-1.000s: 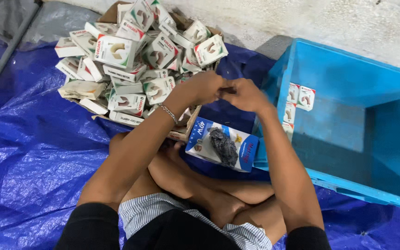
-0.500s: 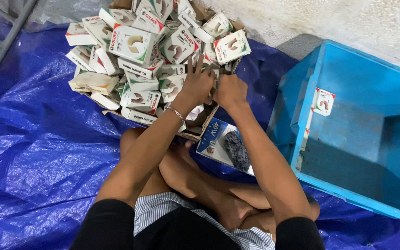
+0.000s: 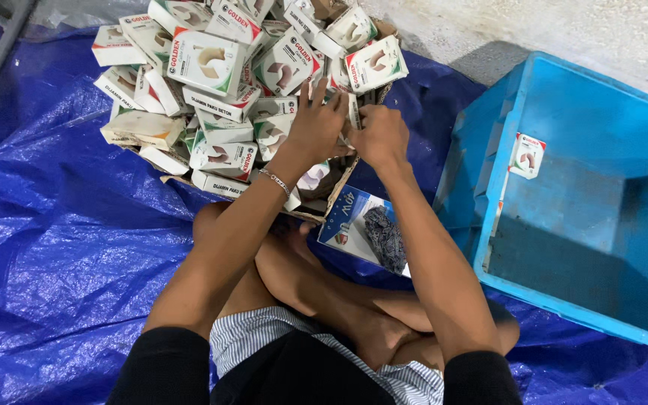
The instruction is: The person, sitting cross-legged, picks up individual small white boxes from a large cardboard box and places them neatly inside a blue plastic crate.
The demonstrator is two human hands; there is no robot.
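- Both hands are meeting at the near edge of the pile of small cartons (image 3: 211, 82) — left hand (image 3: 315, 124) lying fingers-spread on top of the boxes, right hand (image 3: 381, 135) just beside it.
- A small white carton (image 3: 353, 111) is standing on edge between the two hands, its long axis running roughly away from the person, narrow face toward the camera.
- The right hand's fingers are curling around that carton, pinching it; the left palm is pressing flat, not closed on anything that can be made out.
- The carton is showing white with a green band — most of it hidden by the fingers.
- The pile is sitting in an open cardboard box (image 3: 324, 206) on a blue tarp (image 3: 54, 247).
- A blue plastic crate (image 3: 601, 150) is standing to the right, one carton (image 3: 526, 155) leaning against its inner wall.
- A blue-and-white flat pack (image 3: 365, 229) is lying by the person's crossed legs.
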